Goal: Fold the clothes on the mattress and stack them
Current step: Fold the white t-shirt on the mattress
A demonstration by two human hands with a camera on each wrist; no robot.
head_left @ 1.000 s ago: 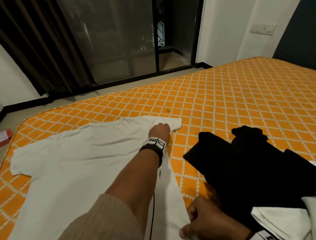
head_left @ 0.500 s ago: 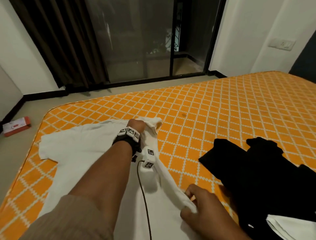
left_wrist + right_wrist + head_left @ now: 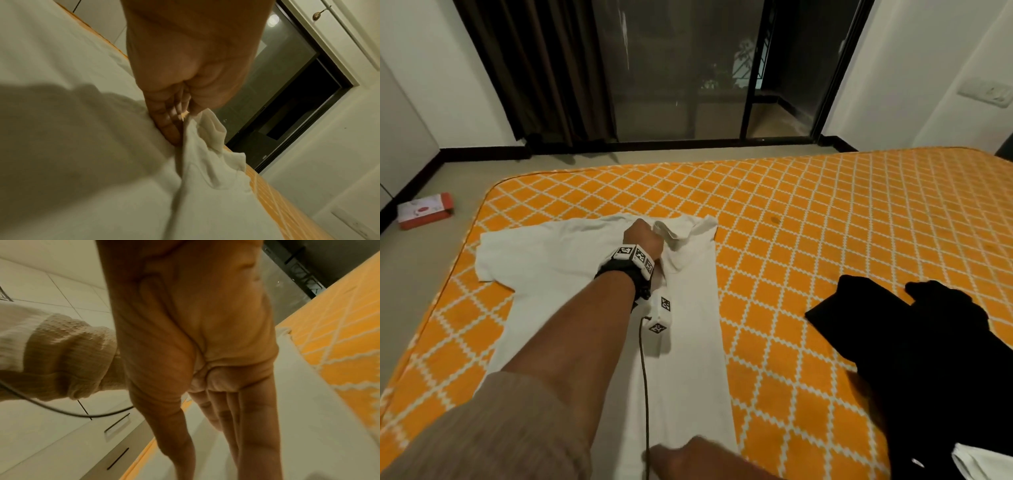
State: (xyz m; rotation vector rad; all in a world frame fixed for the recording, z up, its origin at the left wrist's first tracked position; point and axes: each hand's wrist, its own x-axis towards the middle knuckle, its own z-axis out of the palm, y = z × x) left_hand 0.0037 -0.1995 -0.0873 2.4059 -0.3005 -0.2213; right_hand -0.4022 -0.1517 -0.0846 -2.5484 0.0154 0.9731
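White shirt mid-fold on mattress, left hand gripping, right hand flat
Head: white shirt (image 3: 571, 294) spread on orange mattress (image 3: 825, 219), right side folded over; left hand (image 3: 642, 236) clenched on sleeve near far edge; right hand (image 3: 688, 457) at hem, grip unclear here; black garment (image 3: 928, 359) well apart at right. Left wrist: fingers (image 3: 164, 123) pinch bunched white fabric. Right wrist: fingers (image 3: 246, 426) straight, released, pressing down on the shirt

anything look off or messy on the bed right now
The black clothes lie in a crumpled heap on the mattress, unfolded. The white shirt is bunched at its far end where the left hand grips it. A red box lies on the floor.
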